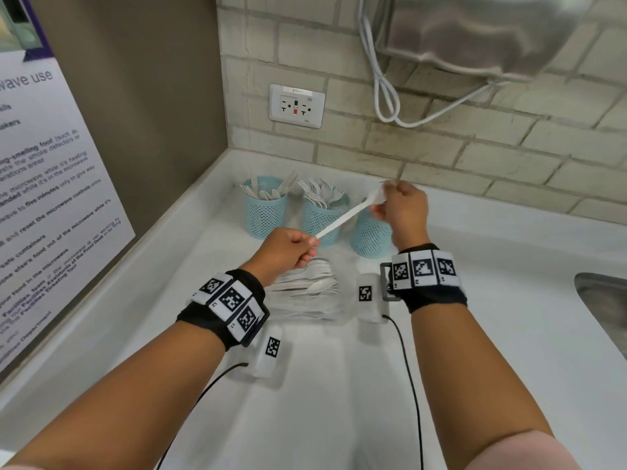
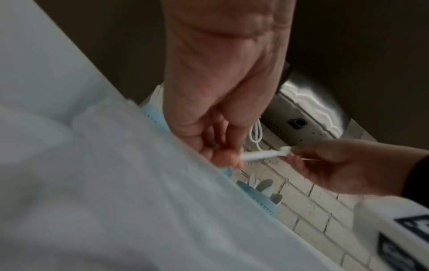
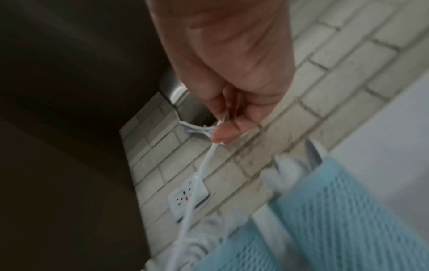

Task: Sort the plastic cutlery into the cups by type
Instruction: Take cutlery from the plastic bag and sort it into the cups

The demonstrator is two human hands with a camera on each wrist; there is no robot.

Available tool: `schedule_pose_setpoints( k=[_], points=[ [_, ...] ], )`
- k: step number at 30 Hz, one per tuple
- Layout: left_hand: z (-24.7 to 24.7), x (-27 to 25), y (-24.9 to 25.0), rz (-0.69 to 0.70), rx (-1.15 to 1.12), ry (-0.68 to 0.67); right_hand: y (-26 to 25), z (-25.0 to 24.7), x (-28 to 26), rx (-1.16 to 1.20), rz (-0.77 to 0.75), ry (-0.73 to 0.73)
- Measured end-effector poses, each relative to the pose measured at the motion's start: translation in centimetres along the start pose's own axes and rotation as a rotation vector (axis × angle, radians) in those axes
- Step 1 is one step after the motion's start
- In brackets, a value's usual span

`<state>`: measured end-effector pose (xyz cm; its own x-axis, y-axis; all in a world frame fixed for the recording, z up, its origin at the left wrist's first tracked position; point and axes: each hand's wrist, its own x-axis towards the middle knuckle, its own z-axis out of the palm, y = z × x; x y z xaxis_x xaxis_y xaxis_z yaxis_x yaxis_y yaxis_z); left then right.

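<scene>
A white plastic utensil [image 1: 342,220] is held in the air between both hands, above the cups. My left hand [image 1: 288,252] pinches its handle end, and my right hand [image 1: 400,208] pinches its head end, which hides the type. Both wrist views show the same utensil [image 2: 262,155] [image 3: 204,165] gripped by fingertips. Three blue mesh cups stand by the back wall. The left cup [image 1: 264,212] holds knives and the middle cup [image 1: 320,218] holds forks. My right hand partly covers the right cup [image 1: 369,239]. A pile of loose white cutlery [image 1: 305,286] lies on the counter under my left hand.
The white counter [image 1: 339,385] ends at a brown side wall with a poster [image 1: 51,198] on the left. A steel sink [image 1: 604,300] is at the right. An outlet [image 1: 297,106] and a metal dispenser [image 1: 492,32] with a hanging cable are on the brick wall.
</scene>
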<state>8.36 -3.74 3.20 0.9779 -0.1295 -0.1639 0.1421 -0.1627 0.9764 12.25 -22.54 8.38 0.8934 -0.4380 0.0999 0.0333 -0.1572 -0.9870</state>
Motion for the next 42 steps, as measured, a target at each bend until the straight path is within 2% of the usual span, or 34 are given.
schedule_pose_setpoints(
  k=[2, 4, 7, 12, 14, 17, 21, 23, 26, 27, 29, 31, 33, 37, 39, 42],
  points=[
    [-0.7, 0.1, -0.5, 0.008, 0.232, -0.021, -0.7, -1.4, 0.7, -0.090, -0.132, 0.158],
    [-1.3, 0.1, -0.9, 0.037, 0.572, -0.079, -1.1, -2.7, 1.4, -0.129, -0.246, 0.282],
    [-1.7, -0.1, -1.4, 0.039, 0.885, -0.162, -1.0, -3.4, 2.3, -0.194, -0.379, 0.367],
    [-1.3, 0.1, -2.1, 0.026, 1.041, -0.239, 1.7, -2.0, 2.0, -0.636, -0.476, 0.207],
    [-1.3, 0.1, -2.4, 0.026, 1.076, -0.235, 3.4, -1.3, 1.8, -0.850, -0.462, 0.147],
    [-1.2, 0.1, -2.8, 0.036, 1.121, -0.224, 5.2, -0.8, 1.4, -1.104, -0.354, 0.096],
    [-0.8, 0.2, -3.1, 0.072, 1.170, -0.206, 4.2, -0.8, 1.1, -1.215, -0.315, 0.039],
    [-0.7, 0.3, -3.2, 0.104, 1.198, -0.189, 3.1, -0.5, 0.8, -1.182, -0.308, 0.063],
    [-0.4, 0.2, -3.3, 0.149, 1.228, -0.159, 1.5, 0.0, -0.5, -1.003, -0.462, 0.114],
    [-0.4, 0.2, -3.3, 0.173, 1.263, -0.152, 1.1, 0.2, -1.1, -0.933, -0.514, 0.061],
    [-0.2, 0.0, -3.2, 0.242, 1.372, -0.142, 0.8, 0.5, -2.2, -0.854, -0.517, -0.163],
    [0.1, -0.1, -3.0, 0.301, 1.468, -0.147, 1.0, 0.7, -3.4, -0.908, -0.401, -0.416],
    [0.2, -0.3, -3.0, 0.319, 1.517, -0.161, 1.7, 0.9, -4.3, -1.024, -0.276, -0.583],
    [0.0, -0.2, -3.0, 0.300, 1.491, -0.178, 3.4, 0.9, -5.1, -1.171, -0.125, -0.736],
    [-0.1, -0.2, -3.0, 0.298, 1.484, -0.193, 4.0, 0.8, -5.2, -1.143, -0.058, -0.760],
    [-0.3, -0.2, -3.1, 0.327, 1.488, -0.205, 4.7, 0.9, -5.3, -1.121, -0.053, -0.754]
  ],
)
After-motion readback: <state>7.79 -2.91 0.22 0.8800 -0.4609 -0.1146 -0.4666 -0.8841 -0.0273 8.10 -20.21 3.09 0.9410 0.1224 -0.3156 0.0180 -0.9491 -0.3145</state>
